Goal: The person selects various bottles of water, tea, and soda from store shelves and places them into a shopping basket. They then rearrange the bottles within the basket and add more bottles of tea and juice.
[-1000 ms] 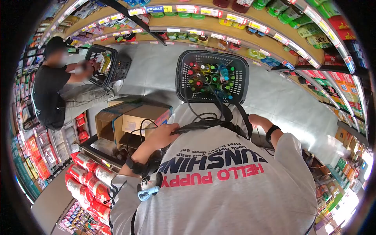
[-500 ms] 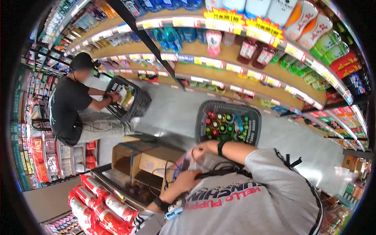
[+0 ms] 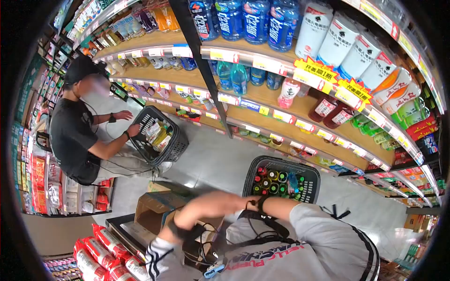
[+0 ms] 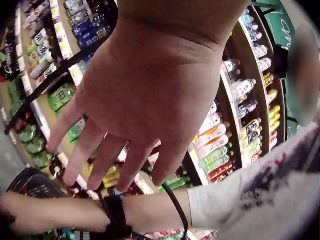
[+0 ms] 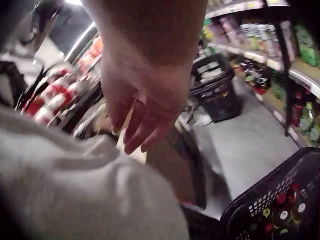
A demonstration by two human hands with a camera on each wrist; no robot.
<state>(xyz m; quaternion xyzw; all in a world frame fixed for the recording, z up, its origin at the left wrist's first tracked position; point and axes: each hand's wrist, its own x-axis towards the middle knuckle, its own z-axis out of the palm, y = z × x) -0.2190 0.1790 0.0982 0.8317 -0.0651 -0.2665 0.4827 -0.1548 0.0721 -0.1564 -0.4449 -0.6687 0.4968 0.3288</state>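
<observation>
My left hand (image 3: 213, 204) reaches across in front of the chest in the head view, overlapping the right hand near its wrist. In the left wrist view the left hand (image 4: 145, 95) shows straight, spread fingers with nothing in them, and the right forearm with its black wristband (image 4: 116, 215) crosses beyond. My right hand (image 5: 150, 112) hangs with loosely bent fingers and holds nothing in the right wrist view. Close ahead on the floor stands a dark shopping basket (image 3: 315, 177) with many capped bottles (image 3: 273, 176) upright in it. Black cables (image 3: 267, 225) hang at the chest.
Shelves of drinks (image 3: 255, 23) curve along the front and right. At left a person in black (image 3: 75, 126) crouches by a second filled basket (image 3: 180, 145). Cardboard boxes (image 3: 152, 208) and red-and-white packages (image 3: 89, 262) lie at lower left. Grey floor (image 3: 211, 161) runs between.
The head view has swung up toward the shelves. My right hand has come across from the right side, and the left hand has risen over it. The other person's one hand has lifted off the basket.
</observation>
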